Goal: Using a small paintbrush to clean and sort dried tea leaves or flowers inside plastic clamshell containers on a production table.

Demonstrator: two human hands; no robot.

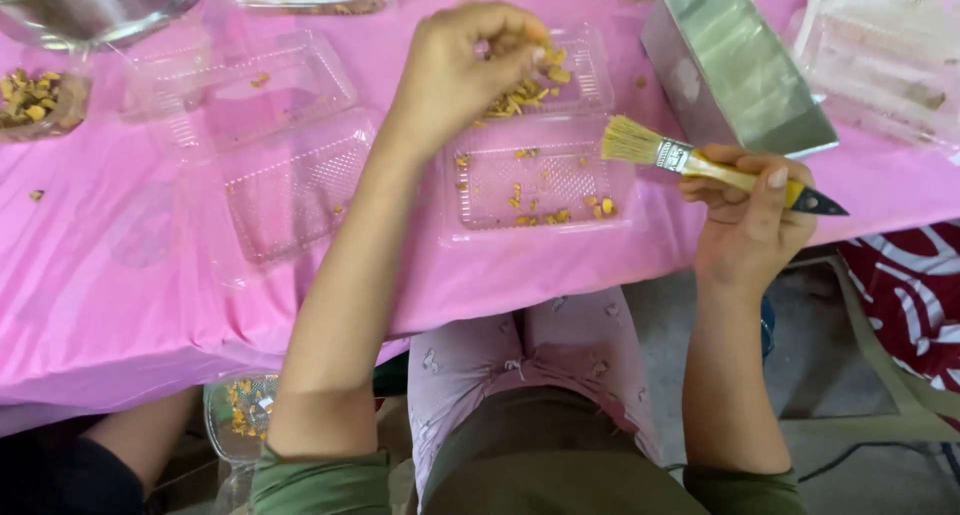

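Yellow pieces (pixel 520 97) under left fingers (pixel 520 37)

A small food-packing workplace is indicated: pink-covered bench (pixel 120 305), clear clamshell trays (pixel 290 165), steel bowl (pixel 100 10) of yellow pieces.

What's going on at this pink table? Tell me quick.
A seated person's left hand pinches yellow-brown food pieces over an open clear clamshell container on the pink tablecloth. The right hand holds a small paintbrush beside it. A metal box and other clear trays sit nearby.
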